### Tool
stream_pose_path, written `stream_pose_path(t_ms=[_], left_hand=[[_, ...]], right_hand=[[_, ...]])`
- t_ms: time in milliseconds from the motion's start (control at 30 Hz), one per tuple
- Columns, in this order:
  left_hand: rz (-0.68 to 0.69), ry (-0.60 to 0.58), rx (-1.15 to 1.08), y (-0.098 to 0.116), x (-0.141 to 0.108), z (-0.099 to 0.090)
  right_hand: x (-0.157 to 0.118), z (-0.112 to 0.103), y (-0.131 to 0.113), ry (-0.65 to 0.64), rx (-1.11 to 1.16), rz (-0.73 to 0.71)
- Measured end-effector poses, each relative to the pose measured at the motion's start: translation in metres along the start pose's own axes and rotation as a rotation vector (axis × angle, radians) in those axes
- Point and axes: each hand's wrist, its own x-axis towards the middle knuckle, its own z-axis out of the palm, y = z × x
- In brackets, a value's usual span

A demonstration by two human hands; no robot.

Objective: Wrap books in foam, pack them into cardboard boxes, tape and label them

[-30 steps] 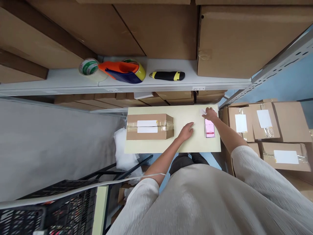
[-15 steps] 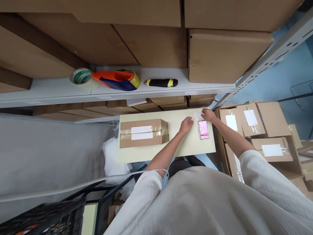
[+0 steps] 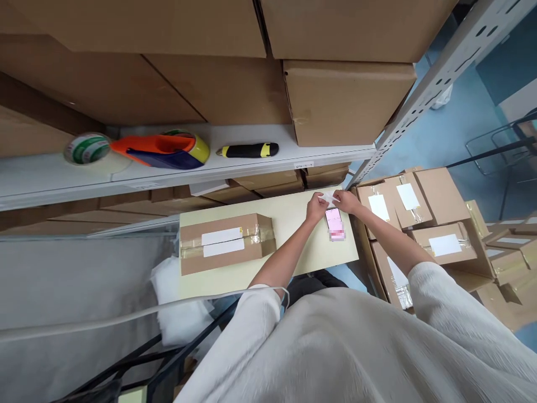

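White paper slip (image 3: 329,197) now pinched between closed fingers of left hand (image 3: 316,208) and right hand (image 3: 346,201); hands have come together just above phone (image 3: 334,224) on pale tabletop (image 3: 293,235); taped carton (image 3: 226,243) lies apart, toward left.

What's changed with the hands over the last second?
The left hand moved from beside the taped carton up and across to the small white slip held by the right hand, so both hands now meet at it, just above the phone. The carton, phone and utility knife on the shelf stayed put; only the camera view shifted.
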Motion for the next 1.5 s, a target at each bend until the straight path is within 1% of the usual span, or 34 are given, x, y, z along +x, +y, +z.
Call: stream_pose_path(t_ms=[133, 233, 367, 567, 767, 933, 1100, 1233, 1300, 1367, 1433, 1500], left_hand=[[0.008, 0.010, 0.049, -0.003, 0.001, -0.001], [0.007, 0.031, 0.064, -0.006, 0.001, -0.006], [-0.014, 0.091, 0.055, -0.011, 0.002, -0.014], [-0.067, 0.165, 0.061, -0.012, 0.002, -0.033], [-0.108, 0.236, 0.122, -0.009, -0.005, -0.058], [-0.121, 0.311, 0.166, -0.003, -0.011, -0.076], [-0.119, 0.349, 0.152, 0.003, -0.018, -0.088], [-0.117, 0.368, 0.112, 0.004, -0.025, -0.095], [-0.102, 0.366, 0.083, 0.004, -0.029, -0.096], [-0.079, 0.358, 0.053, 0.005, -0.032, -0.097], [-0.051, 0.348, 0.026, 0.006, -0.036, -0.096], [-0.026, 0.338, 0.005, 0.008, -0.041, -0.096]], right_hand=[[0.000, 0.001, 0.004, 0.008, -0.041, -0.002], [-0.002, 0.000, 0.010, 0.051, -0.093, 0.011], [-0.007, -0.001, 0.023, 0.120, -0.166, 0.031], [-0.015, -0.001, 0.044, 0.182, -0.183, 0.143], [-0.024, -0.002, 0.054, 0.178, -0.194, 0.266], [-0.030, -0.002, 0.057, 0.170, -0.192, 0.326], [-0.032, -0.001, 0.058, 0.170, -0.183, 0.389], [-0.035, 0.001, 0.063, 0.168, -0.146, 0.432], [-0.036, 0.003, 0.064, 0.183, -0.107, 0.424], [-0.038, 0.005, 0.064, 0.241, -0.076, 0.392], [-0.039, 0.006, 0.059, 0.321, -0.067, 0.339], [-0.039, 0.006, 0.051, 0.374, -0.072, 0.264]])
